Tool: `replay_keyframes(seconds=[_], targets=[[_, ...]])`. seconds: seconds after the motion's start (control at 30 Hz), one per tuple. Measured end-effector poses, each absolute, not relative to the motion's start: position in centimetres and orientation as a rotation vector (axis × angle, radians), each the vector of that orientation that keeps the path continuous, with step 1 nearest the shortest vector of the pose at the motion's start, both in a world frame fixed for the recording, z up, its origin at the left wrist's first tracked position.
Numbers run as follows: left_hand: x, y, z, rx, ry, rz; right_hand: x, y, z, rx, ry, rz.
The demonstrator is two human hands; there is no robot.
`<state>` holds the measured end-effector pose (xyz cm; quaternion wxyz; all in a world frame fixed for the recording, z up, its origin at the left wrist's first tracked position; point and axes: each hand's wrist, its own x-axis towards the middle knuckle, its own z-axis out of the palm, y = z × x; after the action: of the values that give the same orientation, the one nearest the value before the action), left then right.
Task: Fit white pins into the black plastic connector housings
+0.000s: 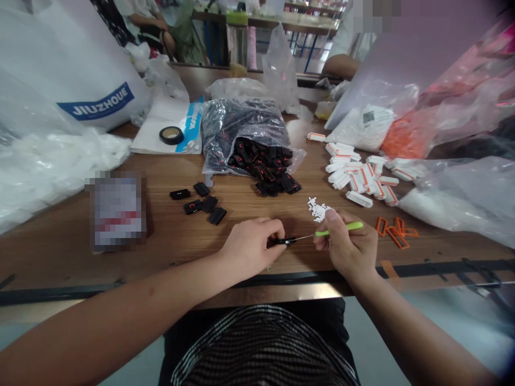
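Head view: wooden table (161,174) holds a white JIUZHOUE bag (76,59), contents hidden, and an open clear plastic bag (298,158) spilling black connector housings (273,166). Right hand (350,246) pinches a green-handled pick (341,229), tip at the black connector (280,242) pinched by left hand (249,246), near front edge. Tiny white pieces (317,208) beyond right hand. Best: brace connector firmly, keep shaft aligned, press lightly; tip could skid.

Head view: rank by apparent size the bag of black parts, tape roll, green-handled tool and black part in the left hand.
1. Bag of black parts
2. Unsure: tape roll, green-handled tool; the tool looks longer but slimmer, partly covered by the right hand
3. Black part in the left hand, partly hidden
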<state>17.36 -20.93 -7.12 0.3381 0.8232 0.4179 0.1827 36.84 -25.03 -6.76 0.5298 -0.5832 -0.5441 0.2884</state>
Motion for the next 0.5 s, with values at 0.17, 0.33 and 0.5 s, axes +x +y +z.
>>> replay_keyframes(seconds=[0.17, 0.33, 0.5], targets=[[17.31, -20.91, -7.2, 2.153, 1.09, 0.471, 36.9, -25.11, -6.76, -1.4, -1.348, 0.672], [17.36, -20.96, -6.94, 2.136, 1.096, 0.441, 36.97, -25.51, -6.73, -1.405, -1.443, 0.611], [17.35, -20.96, -6.87, 2.158, 1.089, 0.437, 37.17, -25.91, -6.35, -1.421, -1.62, 0.488]])
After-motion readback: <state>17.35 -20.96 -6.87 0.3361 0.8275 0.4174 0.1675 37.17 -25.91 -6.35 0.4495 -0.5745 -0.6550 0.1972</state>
